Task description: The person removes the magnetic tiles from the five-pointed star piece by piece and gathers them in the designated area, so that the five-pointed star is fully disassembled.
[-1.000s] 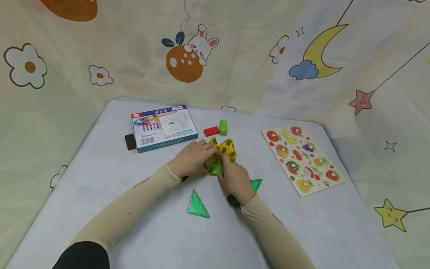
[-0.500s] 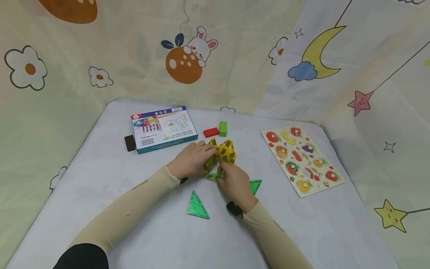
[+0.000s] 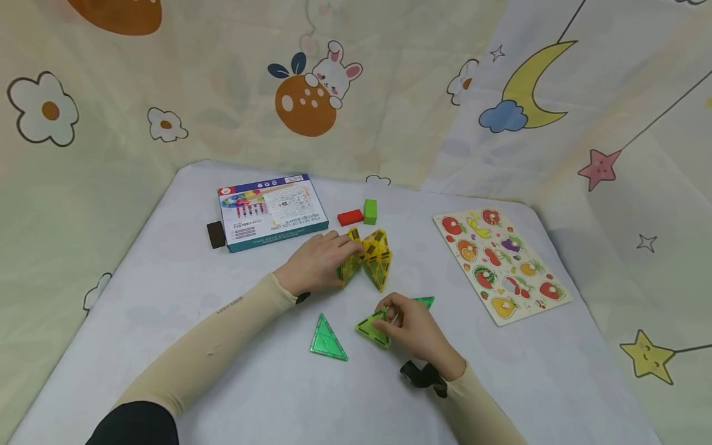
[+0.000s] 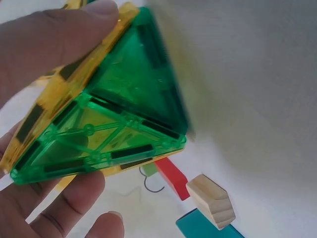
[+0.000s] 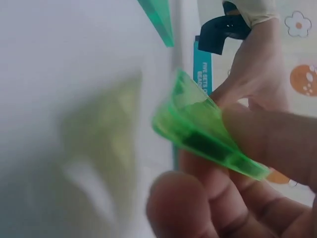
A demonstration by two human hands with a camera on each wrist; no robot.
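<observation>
My left hand point(image 3: 314, 262) holds a small standing structure of yellow and green magnetic triangle tiles point(image 3: 371, 254) near the table's middle; in the left wrist view my fingers point(image 4: 54, 39) wrap the tile structure point(image 4: 114, 114). My right hand point(image 3: 414, 327) pinches one green triangle tile point(image 3: 371, 327), held just above the table in front of the structure; the right wrist view shows this tile point(image 5: 203, 134) between thumb and fingers point(image 5: 272, 139). Another green triangle tile point(image 3: 327, 339) lies flat to the left, and a third point(image 3: 425, 302) peeks out behind my right hand.
A game box point(image 3: 269, 211) lies at the back left with a dark block point(image 3: 215, 234) beside it. A red block point(image 3: 350, 217) and a green block point(image 3: 369, 211) sit behind the structure. A fruit puzzle board point(image 3: 500, 262) lies at the right. Printed cloth walls surround the table point(image 3: 167, 383).
My right hand has pulled a green triangle tile off the structure and drawn it back toward me and to the right. The left hand stays on the structure.
</observation>
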